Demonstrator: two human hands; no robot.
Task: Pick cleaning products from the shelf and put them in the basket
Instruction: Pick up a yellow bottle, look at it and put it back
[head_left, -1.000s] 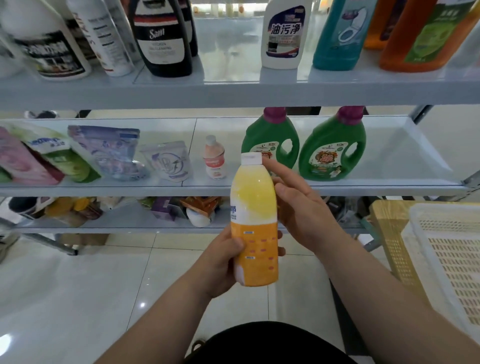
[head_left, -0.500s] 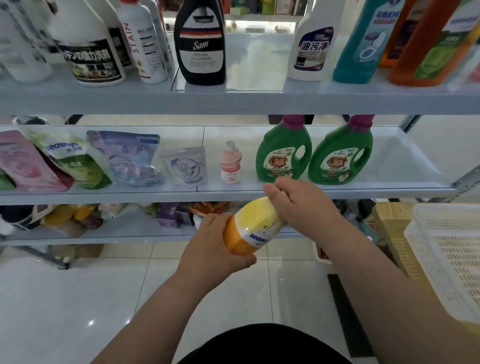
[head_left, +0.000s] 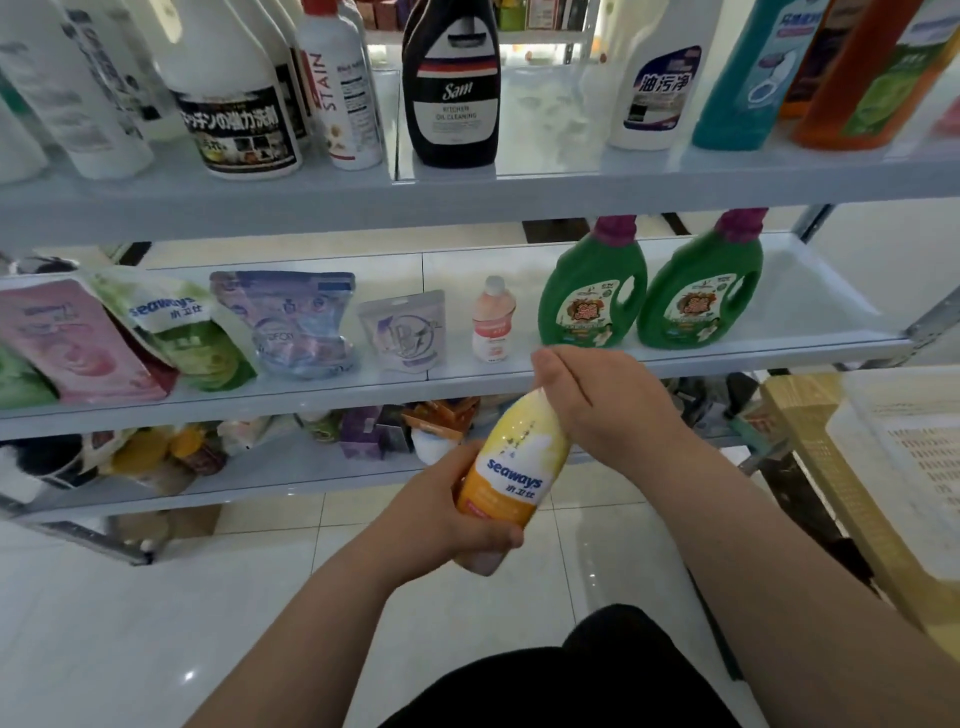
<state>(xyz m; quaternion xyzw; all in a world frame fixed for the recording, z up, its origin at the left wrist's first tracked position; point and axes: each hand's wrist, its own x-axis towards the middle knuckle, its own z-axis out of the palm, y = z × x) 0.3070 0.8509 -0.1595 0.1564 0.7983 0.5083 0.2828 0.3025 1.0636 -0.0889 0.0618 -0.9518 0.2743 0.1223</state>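
Yellow and orange plastic bottle (head_left: 511, 467) is tilted in front of the grey metal shelf (head_left: 467, 382). Left hand (head_left: 457, 512) grips its bottom, and right hand (head_left: 597, 405) wraps its top. White plastic basket (head_left: 893, 441) sits at the right.

Your left hand (head_left: 457, 506) wraps around the lower half of the yellow bottle (head_left: 511, 470), thumb across its front below the label text and fingers curled behind it. Your right hand (head_left: 592, 402) closes over the bottle's top, knuckles up, hiding the cap. Both bare forearms run in from below the bottle, the left from lower left, the right from lower right.
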